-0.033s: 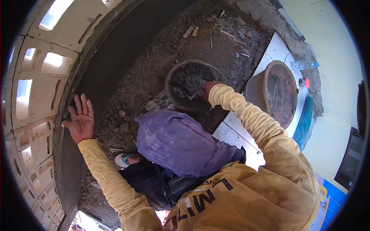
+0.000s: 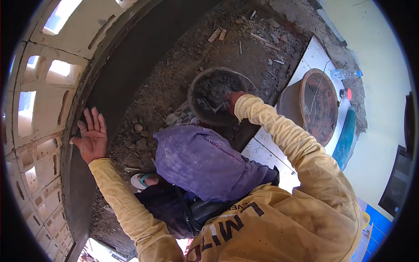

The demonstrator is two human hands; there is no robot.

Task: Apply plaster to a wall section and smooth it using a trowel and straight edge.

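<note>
My right hand (image 2: pixel 235 101) reaches into a dark bucket (image 2: pixel 190 94) with a thin wire handle. Its fingers are closed, mostly hidden from above, around what looks like a trowel (image 2: pixel 214 107), whose pale blade edge lies against the grey wet mortar (image 2: pixel 218 85) inside. Off to the left, my left hand (image 2: pixel 93 139) is open, palm up and fingers spread, holding nothing. It lies next to the smooth grey rendered band (image 2: pixel 114 83) at the foot of the block wall.
Pierced blocks form the wall (image 2: pixel 43 109) at left. Rubble and wood scraps (image 2: pixel 260 38) cover the dirt ground. At right, a second, larger bucket (image 2: pixel 290 102) stands on white tiles (image 2: pixel 266 146), near a plastic bottle (image 2: pixel 345 74) and a teal bundle (image 2: pixel 345 137).
</note>
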